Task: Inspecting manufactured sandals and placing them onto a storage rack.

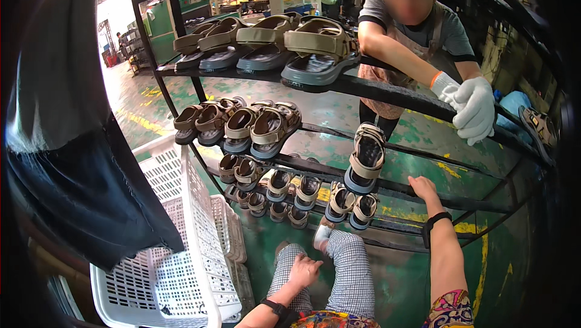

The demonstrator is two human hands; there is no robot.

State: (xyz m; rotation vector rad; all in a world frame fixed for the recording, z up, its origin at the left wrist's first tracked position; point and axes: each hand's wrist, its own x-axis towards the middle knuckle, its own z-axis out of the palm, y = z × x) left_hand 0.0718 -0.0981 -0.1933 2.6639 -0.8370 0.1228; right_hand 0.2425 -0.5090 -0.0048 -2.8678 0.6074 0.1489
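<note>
My left hand (pixel 304 270) rests on my checked trouser leg (pixel 289 267) with fingers loosely bent and apart, holding nothing. Stretched forward, my right hand (pixel 423 187) is at the middle bar (pixel 466 202) of a black metal rack; its fingers are loosely extended and partly hidden, with nothing visible in them. Left of that hand, a single tan strap sandal (pixel 367 157) with a grey sole leans upright on the rack. Farther left on the same level stand several brown sandals (pixel 271 128). Larger olive sandals (pixel 318 52) line the top bar.
Lower levels carry more tan sandals (pixel 307 188). A white plastic basket (pixel 200 237) stands at my left, below a hanging dark cloth (pixel 78 164). Across the rack a person in white gloves (pixel 472 107) leans on the top bar. Another sandal (pixel 537 128) sits at the far right.
</note>
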